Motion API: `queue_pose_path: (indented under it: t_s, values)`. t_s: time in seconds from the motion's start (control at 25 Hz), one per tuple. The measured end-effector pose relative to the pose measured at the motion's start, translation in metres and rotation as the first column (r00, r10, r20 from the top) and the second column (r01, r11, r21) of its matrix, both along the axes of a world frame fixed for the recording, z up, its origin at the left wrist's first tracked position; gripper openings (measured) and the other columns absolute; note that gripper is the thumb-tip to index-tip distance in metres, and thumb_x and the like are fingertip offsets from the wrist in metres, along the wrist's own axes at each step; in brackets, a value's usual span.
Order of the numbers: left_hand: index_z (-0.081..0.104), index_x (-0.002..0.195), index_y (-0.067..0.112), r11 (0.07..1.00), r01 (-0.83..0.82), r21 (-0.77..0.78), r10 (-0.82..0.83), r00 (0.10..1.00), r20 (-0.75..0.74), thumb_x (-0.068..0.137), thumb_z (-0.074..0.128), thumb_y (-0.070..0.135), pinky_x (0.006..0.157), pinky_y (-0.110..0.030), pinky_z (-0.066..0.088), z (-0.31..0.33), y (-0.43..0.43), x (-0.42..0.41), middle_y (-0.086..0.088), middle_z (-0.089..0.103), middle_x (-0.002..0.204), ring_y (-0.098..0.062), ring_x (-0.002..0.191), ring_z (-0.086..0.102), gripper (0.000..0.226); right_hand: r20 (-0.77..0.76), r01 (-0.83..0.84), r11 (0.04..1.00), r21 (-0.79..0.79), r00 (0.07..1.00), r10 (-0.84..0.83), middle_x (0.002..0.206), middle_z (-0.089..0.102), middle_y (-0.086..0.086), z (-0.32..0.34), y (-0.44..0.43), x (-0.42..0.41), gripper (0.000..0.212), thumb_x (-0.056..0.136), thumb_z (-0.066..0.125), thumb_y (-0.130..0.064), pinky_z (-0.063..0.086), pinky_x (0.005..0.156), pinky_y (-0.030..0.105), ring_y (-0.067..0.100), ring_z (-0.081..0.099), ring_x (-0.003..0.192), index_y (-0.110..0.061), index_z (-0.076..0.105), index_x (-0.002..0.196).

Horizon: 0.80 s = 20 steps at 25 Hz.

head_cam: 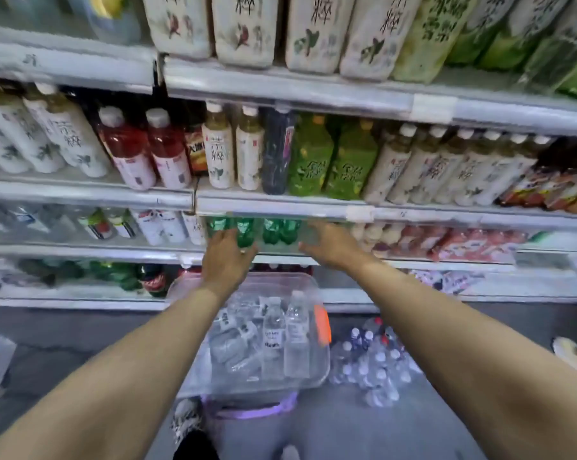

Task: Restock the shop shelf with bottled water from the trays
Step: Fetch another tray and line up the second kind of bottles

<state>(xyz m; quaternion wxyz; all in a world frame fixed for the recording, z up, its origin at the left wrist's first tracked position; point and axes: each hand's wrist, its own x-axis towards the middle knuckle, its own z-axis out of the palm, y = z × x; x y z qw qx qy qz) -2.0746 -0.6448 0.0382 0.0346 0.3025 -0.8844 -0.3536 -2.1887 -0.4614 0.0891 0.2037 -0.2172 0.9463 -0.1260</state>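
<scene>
Hands are reaching mid-frame: your left hand (225, 257) is gripping a green bottle (245, 232), your right hand (330, 244) is hovering open. Water bottles (285, 330) are standing below in the clear tray (247, 283).

both arms outstretched; left hand (225, 257) curled, right hand (333, 244) spread.

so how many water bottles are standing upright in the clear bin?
2. One upright bottle stands near the middle of the clear bin, the other upright bottle right beside it by the orange tag. The rest lie flat; more upright ones may be hidden.
</scene>
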Motion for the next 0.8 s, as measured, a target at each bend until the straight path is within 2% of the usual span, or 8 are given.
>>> queue_pose_path:
  t_s: [0.12,0.2,0.28,0.4,0.56,0.68,0.8]
  values:
    - [0.045,0.146,0.006,0.990,-0.006,0.144,-0.018,0.987,0.162,0.093,0.067,0.043,0.107,-0.040,0.038,-0.071,0.001,0.030,-0.019,0.046,0.148,-0.035,0.135,0.044,0.069,0.218,0.089,0.996,0.015,0.972,-0.090,0.147,0.056,0.014,-0.084,0.009,0.030,0.065,0.096,0.065,-0.046,0.042,0.102,0.032,0.030,0.054,0.133,-0.010,0.048,0.148]
    - [0.045,0.146,0.005,0.971,-0.039,0.236,-0.020,0.970,0.241,0.093,0.068,0.041,0.107,-0.038,0.037,-0.113,0.003,0.049,-0.019,0.047,0.149,-0.035,0.135,0.045,0.069,0.384,0.197,0.979,0.047,0.902,-0.200,0.148,0.055,0.012,-0.139,0.015,0.054,0.070,0.095,0.066,-0.049,0.040,0.103,0.030,0.028,0.053,0.134,-0.010,0.045,0.149]
    - [0.045,0.146,0.006,0.948,-0.079,0.310,-0.022,0.950,0.310,0.092,0.069,0.041,0.107,-0.037,0.037,-0.149,0.007,0.065,-0.017,0.048,0.148,-0.034,0.134,0.047,0.068,0.472,0.324,0.940,0.110,0.815,-0.336,0.147,0.054,0.010,-0.189,0.021,0.077,0.076,0.093,0.068,-0.051,0.038,0.105,0.028,0.027,0.051,0.136,-0.008,0.044,0.150]
    - [0.048,0.145,0.010,0.912,-0.110,0.396,-0.040,0.935,0.351,0.090,0.071,0.041,0.109,-0.039,0.041,-0.188,0.016,0.080,-0.013,0.049,0.149,-0.031,0.133,0.050,0.067,0.422,0.436,0.892,0.118,0.792,-0.442,0.145,0.052,0.014,-0.234,0.020,0.096,0.082,0.089,0.072,-0.052,0.040,0.105,0.033,0.031,0.049,0.138,-0.003,0.044,0.148]
    - [0.049,0.145,0.009,0.881,-0.138,0.453,-0.062,0.915,0.398,0.090,0.072,0.042,0.109,-0.042,0.042,-0.221,0.027,0.086,-0.012,0.051,0.148,-0.031,0.132,0.053,0.067,0.299,0.439,0.881,0.177,0.829,-0.473,0.155,0.036,0.020,-0.248,0.007,0.102,0.095,0.090,0.071,-0.049,0.035,0.111,0.038,0.034,0.038,0.143,0.001,0.022,0.155]
    - [0.049,0.143,0.009,0.883,-0.123,0.453,-0.083,0.909,0.409,0.091,0.069,0.046,0.106,-0.035,0.042,-0.236,0.036,0.080,-0.011,0.053,0.146,-0.031,0.128,0.056,0.067,0.302,0.448,0.879,0.162,0.826,-0.477,0.163,0.023,0.019,-0.257,0.004,0.109,0.107,0.089,0.074,-0.048,0.027,0.121,0.039,0.034,0.025,0.151,-0.003,0.009,0.161]
    - [0.047,0.145,0.007,0.885,-0.128,0.448,-0.080,0.905,0.417,0.095,0.064,0.045,0.096,-0.027,0.037,-0.240,0.042,0.077,-0.012,0.053,0.146,-0.029,0.127,0.057,0.065,0.289,0.576,0.817,0.014,0.780,-0.555,0.155,0.031,0.016,-0.264,0.007,0.119,0.101,0.083,0.083,-0.036,0.035,0.116,0.040,0.033,0.035,0.144,-0.008,0.022,0.159]
